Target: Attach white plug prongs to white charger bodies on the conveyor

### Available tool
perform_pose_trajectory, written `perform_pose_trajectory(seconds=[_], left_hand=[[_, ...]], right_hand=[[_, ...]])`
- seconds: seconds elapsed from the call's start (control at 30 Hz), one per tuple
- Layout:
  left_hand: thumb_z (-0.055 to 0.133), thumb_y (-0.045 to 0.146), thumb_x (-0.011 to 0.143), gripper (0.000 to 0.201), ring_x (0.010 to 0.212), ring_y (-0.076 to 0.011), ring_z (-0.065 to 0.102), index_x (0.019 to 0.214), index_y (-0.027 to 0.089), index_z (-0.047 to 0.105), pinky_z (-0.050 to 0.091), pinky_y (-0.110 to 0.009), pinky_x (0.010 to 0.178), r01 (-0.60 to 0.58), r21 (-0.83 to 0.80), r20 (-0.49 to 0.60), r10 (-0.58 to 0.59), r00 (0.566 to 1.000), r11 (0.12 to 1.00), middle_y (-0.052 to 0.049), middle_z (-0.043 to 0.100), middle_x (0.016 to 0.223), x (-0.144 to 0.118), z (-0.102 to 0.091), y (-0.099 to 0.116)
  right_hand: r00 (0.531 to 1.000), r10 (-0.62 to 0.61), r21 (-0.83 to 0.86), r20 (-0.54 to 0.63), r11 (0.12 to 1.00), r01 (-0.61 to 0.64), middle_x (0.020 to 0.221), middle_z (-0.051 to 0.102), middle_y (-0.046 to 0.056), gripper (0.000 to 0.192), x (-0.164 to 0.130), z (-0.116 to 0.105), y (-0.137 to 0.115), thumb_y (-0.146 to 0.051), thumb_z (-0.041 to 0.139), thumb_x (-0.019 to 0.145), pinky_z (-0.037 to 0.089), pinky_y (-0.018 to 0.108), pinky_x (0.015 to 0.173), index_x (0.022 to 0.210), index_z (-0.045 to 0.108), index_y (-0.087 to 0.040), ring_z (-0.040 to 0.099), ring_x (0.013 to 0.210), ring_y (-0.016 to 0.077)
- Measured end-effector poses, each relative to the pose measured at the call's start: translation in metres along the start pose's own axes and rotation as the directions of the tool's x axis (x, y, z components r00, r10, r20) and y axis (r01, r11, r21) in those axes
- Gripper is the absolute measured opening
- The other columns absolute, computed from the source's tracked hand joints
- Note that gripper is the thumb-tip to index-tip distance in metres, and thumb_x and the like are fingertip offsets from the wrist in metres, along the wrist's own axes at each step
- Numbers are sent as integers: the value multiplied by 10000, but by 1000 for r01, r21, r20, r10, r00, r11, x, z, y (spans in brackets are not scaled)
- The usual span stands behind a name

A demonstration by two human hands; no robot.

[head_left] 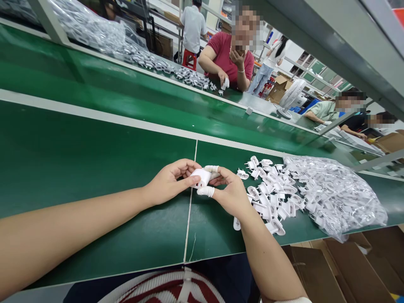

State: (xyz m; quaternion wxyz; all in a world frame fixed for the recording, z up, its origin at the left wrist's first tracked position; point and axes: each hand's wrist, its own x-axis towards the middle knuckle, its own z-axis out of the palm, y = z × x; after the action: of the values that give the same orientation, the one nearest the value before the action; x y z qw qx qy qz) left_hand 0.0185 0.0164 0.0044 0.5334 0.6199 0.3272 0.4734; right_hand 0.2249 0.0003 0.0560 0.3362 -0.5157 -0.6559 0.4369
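Beside both hands [202, 185], clear bag [334, 198] holding white parts [318, 189]

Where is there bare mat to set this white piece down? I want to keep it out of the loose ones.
Free: the green mat left of the seam, beside the left hand, and the strip between both forearms. Crowded: right of the right hand, where the loose white parts and the clear bag of parts lie.
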Motion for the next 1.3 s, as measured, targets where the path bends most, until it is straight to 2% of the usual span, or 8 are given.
perform_pose_trajectory(seconds=[0.2, 0.37, 0.5, 0.73, 1.0, 1.3], left_hand=[[759, 445, 880, 361, 782, -164, 653, 1093, 169, 663, 550, -280, 704, 42, 29, -35, -41, 999, 999, -63, 701, 943, 0, 0, 3], [773, 439, 863, 370, 812, -168, 642, 1102, 182, 656, 550, -303, 752, 16, 76, -61, -11, 998, 997, -67, 698, 992, 1, 1, 1], [761, 449, 874, 350, 833, -180, 649, 1090, 193, 662, 558, -315, 775, 4, 88, -51, 0, 999, 996, -63, 701, 996, 1, 1, -1], [623, 517, 970, 334, 903, -197, 656, 1066, 206, 699, 561, -328, 846, 23, 146, -74, -12, 997, 989, -63, 703, 1035, 2, 0, 1], [781, 464, 852, 381, 826, -185, 635, 1094, 203, 647, 552, -333, 784, 34, 134, -42, -29, 999, 990, -50, 686, 987, 1, 1, -3], [640, 519, 952, 323, 830, -187, 642, 1047, 213, 685, 553, -313, 766, 14, 183, -42, -6, 999, 983, -51, 687, 978, 3, -1, 0]], right_hand=[[995, -96, -65, 24, 993, 97, 1102, 723, 35, 587, -2, 0, 3, -390, 934, 679, 568, 377, 916, 1207, 722, -248, 690, 950, 190], [993, -110, -75, 54, 991, 113, 1233, 662, 36, 579, -2, 1, 8, -200, 849, 756, 607, 368, 929, 1297, 666, -290, 744, 958, 181], [989, -139, -94, 54, 985, 143, 1215, 632, 31, 563, -2, 1, 11, -87, 760, 770, 617, 362, 948, 1287, 657, -287, 743, 959, 171], [984, -171, -154, 56, 972, 178, 1171, 600, 36, 545, -1, 0, 16, -42, 687, 781, 607, 392, 963, 1278, 630, -257, 723, 973, 178], [976, -206, -127, 69, 969, 213, 1172, 603, 38, 546, -1, 2, 16, -16, 642, 784, 599, 384, 995, 1272, 636, -259, 720, 981, 167], [973, -224, -155, 58, 961, 231, 1120, 598, 31, 519, -2, 2, 16, -23, 658, 769, 613, 391, 969, 1232, 640, -258, 717, 952, 173]])
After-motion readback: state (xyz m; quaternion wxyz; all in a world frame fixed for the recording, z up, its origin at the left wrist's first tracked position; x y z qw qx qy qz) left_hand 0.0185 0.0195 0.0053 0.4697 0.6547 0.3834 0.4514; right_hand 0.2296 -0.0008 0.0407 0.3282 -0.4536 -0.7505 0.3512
